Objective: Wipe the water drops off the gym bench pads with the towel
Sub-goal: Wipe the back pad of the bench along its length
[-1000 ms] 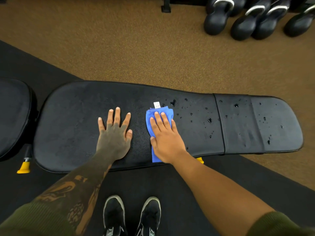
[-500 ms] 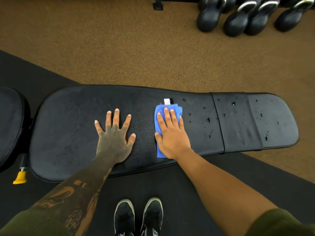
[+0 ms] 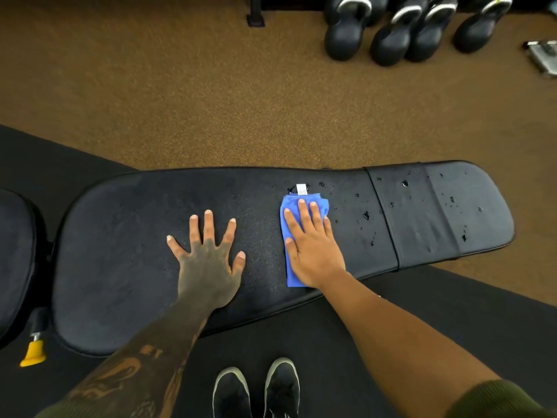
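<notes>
Your flat right hand [image 3: 313,251] presses the blue towel [image 3: 290,224] mid-pad, drops just beside it
Soft, light cloth: press with your whole palm; your left hand [image 3: 208,260] lies splayed on the bench pad [image 3: 120,236]

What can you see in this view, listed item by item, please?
long bench pad: one, black, across the centre
seat pad: one, black, left edge, partly out of view
towel: one, blue with a white tag, flat on the long pad under the right hand
water drops: many, clear, on the long pad to the right of the towel
kettlebells: four in view, black, top right on the floor
yellow knob: one, lower left under the bench
metal object: one, grey, right edge, unclear
floor: brown, beyond the bench
mat: black, under the bench
shoes: two, black, bottom centre
left hand: flat on the long pad, fingers spread
right hand: flat, pressing the towel
</notes>
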`<control>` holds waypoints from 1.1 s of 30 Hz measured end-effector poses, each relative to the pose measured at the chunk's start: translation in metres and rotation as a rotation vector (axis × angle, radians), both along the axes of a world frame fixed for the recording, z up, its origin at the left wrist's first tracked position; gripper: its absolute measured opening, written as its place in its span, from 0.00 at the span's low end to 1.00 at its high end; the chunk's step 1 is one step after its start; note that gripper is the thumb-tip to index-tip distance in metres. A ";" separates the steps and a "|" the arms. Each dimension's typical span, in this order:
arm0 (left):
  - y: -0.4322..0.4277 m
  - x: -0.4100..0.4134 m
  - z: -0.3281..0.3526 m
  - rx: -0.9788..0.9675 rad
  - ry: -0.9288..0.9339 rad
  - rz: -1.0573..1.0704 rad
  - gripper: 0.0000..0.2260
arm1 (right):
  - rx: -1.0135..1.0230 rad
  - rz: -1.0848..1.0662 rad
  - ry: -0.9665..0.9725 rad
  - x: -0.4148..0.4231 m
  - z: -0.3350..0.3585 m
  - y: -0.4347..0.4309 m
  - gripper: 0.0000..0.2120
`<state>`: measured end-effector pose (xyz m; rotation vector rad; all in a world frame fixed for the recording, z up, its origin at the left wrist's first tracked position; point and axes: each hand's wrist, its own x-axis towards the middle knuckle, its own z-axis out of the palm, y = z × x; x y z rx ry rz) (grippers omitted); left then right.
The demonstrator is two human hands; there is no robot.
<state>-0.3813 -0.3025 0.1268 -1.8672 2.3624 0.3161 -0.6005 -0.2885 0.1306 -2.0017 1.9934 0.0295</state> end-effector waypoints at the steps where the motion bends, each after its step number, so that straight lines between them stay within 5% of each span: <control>1: 0.000 0.000 0.000 0.001 0.000 0.001 0.30 | -0.006 0.003 -0.012 -0.004 -0.001 0.005 0.31; 9: 0.002 -0.001 -0.001 -0.003 -0.018 0.006 0.30 | -0.012 -0.090 -0.021 -0.015 -0.003 -0.005 0.29; 16: 0.004 -0.007 0.004 -0.015 0.007 -0.007 0.29 | 0.012 0.093 0.005 -0.019 -0.002 0.021 0.32; 33: 0.004 -0.073 0.000 0.015 0.042 0.079 0.30 | -0.001 0.140 -0.028 -0.061 -0.003 -0.001 0.33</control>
